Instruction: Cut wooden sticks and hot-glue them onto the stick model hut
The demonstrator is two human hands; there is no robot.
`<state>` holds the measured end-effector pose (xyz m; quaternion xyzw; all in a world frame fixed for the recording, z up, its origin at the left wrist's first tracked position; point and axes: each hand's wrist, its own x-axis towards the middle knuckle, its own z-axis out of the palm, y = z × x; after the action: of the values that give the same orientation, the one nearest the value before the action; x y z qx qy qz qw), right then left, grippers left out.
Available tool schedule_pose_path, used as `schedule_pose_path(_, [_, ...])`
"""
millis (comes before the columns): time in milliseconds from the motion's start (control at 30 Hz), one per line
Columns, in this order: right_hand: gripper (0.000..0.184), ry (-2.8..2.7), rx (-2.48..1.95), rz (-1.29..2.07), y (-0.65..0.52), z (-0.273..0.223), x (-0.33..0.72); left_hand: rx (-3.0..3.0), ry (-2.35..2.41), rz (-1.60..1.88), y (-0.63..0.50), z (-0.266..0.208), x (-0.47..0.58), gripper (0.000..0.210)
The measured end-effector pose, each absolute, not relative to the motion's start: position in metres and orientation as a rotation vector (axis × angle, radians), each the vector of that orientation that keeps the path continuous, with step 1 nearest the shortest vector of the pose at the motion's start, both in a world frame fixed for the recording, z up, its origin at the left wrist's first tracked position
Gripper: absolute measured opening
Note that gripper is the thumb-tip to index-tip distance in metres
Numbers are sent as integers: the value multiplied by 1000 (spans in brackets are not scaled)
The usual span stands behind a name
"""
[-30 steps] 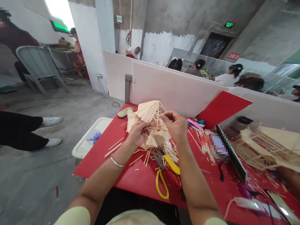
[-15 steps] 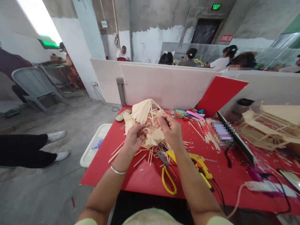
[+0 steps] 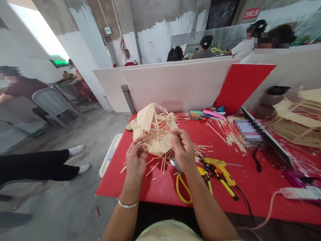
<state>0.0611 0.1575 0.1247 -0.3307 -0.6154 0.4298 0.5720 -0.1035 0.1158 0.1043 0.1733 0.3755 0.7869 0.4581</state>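
A model pavilion of thin wooden sticks (image 3: pixel 157 144) stands on the red tabletop, its slatted roof partly filled in and the rest bare frame. My left hand (image 3: pixel 136 155) is at its near left, thumb and fingertips pinched; anything between them is too small to make out. My right hand (image 3: pixel 184 149) is closed in a pinch by the model's right edge, its fingertips beside the slatted part. Whether either hand touches the model, I cannot tell. Below my right hand lie yellow-handled scissors (image 3: pixel 184 189), partly hidden by it. Loose sticks (image 3: pixel 152 169) are scattered in front of the model.
A yellow glue gun (image 3: pixel 222 170) with a cord lies to the right, near yellow-handled pliers (image 3: pixel 207 177). Farther right are bundled sticks (image 3: pixel 229 134), a phone (image 3: pixel 248 130) and another stick model (image 3: pixel 296 124). White partition boards (image 3: pixel 175 83) stand behind. People sit beyond.
My hands have moved apart, the left one away from the model's front, which now shows more of its frame and base. The head view has shifted a little.
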Motion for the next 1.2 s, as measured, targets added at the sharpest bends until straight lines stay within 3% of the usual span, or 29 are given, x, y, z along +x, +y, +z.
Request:
schedule_pose_path(233, [28,-1511,-737,1216,148,114,74,464,1026,2005,112,113,-79,23])
schedule_pose_path(567, [18,-1649,-863,979,152,107,93,599,1147,1994,131,104,-68,27])
schedule_pose_path(800, [11,-1742,-793,456,164,119,80,949,1705,2122,147,96,-85,15])
schedule_pose_path(1033, [14,-1762,-793,444,167,122,59,1193,1720,2144,135,108,-94,4])
schedule_pose_path(1200, [15,-1780,-816,513,158,119,48,1199,1621,2099,115,109,-83,8])
